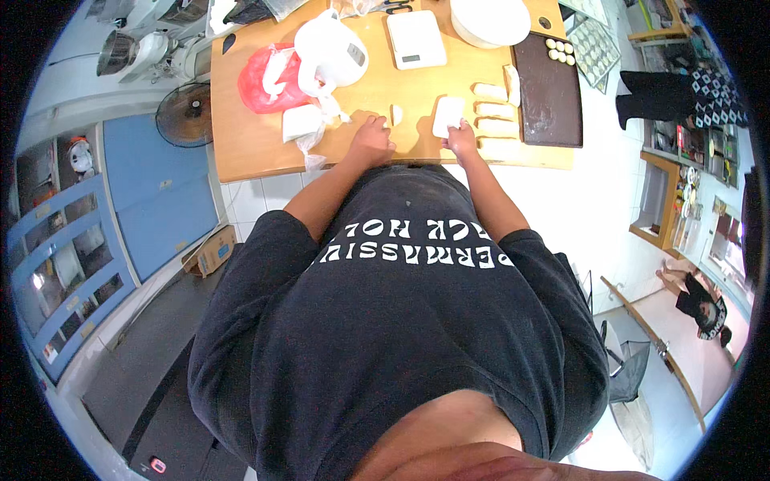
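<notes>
My right hand (460,141) grips a flat white dough scraper (448,117) by its near edge, held over the wooden table. To the left, my left hand (371,143) rests low at the table's near side with its fingers curled together; whether anything is under them is hidden. Just beyond its fingertips lies a small pale piece of dough (396,115), apart from the scraper. Several pale dough logs (496,110) lie in a row right of my right hand, with one more (512,85) lying crosswise beside the tray.
A dark baking tray (549,104) with several small dough balls (560,53) sits at the right. Farther back are a white kitchen scale (416,40), a white bowl (491,20) and a white jug (330,52). A red plastic bag (269,92) and a white packet (301,123) lie left.
</notes>
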`<state>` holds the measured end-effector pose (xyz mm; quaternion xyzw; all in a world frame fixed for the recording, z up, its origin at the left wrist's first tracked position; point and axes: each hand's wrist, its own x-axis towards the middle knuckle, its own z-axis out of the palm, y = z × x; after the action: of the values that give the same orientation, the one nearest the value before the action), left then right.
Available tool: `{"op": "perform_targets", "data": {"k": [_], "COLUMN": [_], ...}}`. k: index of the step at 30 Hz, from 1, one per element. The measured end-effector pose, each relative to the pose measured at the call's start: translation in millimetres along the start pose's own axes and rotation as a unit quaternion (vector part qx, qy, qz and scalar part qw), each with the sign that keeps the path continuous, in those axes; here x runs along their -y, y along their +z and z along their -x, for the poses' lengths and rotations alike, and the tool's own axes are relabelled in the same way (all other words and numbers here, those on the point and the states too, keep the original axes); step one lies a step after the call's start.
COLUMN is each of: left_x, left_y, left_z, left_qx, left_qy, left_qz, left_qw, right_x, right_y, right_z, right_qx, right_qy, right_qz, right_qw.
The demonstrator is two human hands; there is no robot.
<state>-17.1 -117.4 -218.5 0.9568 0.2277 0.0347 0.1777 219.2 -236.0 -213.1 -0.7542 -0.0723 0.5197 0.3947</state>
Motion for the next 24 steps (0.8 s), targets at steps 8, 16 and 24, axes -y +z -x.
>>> {"op": "perform_targets", "data": {"k": [8, 16, 24], "left_x": [-34, -30, -49], "left_y": [-7, 39, 7], "left_z": [-35, -72, -91], "left_qx": [-0.131, -0.114, -0.209], "left_qy": [-0.139, -0.262, -0.42], "left_qz": [-0.014, -0.033, 0.472], "left_qw": [0.982, 0.958, 0.746], "right_x": [-3, 4, 53], "right_y": [-13, -45, -53], "right_z": [-46, -60, -50], "right_qx": [0.025, 0.011, 0.111], "right_qy": [-0.042, -0.136, -0.134], "right_qz": [0.048, 0.41, 0.304], "right_qw": [0.998, 0.902, 0.937]}}
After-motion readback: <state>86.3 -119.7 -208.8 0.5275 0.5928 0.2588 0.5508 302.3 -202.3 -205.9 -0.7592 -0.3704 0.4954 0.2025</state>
